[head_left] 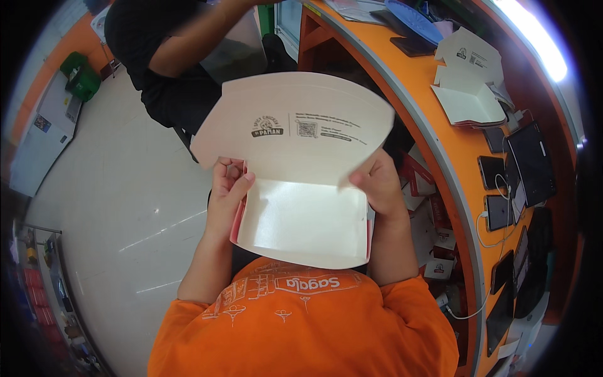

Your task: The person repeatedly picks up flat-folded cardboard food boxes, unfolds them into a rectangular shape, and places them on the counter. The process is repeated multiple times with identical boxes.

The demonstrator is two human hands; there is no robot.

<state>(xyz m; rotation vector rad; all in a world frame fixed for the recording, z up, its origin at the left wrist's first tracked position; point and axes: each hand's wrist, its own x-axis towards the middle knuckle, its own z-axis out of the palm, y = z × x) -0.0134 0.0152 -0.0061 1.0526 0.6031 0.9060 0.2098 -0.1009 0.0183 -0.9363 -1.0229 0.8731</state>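
Head view, looking down past an orange shirt. Both hands hold a white paperboard food box in front of the chest, above the pale floor. Left hand grips the box's left wall, fingers curled over the red-edged rim, thumb on the inside. Right hand grips the right wall and pinches the lower right corner of the lid flap, which stands raised and open, curved, with dark print on its face. Box interior is plain white. To the right runs a curved orange table carrying a stack of similar open white boxes, several dark phones with white cables, and a dark tablet. Another person in a black shirt stands at upper left, well apart from the box.
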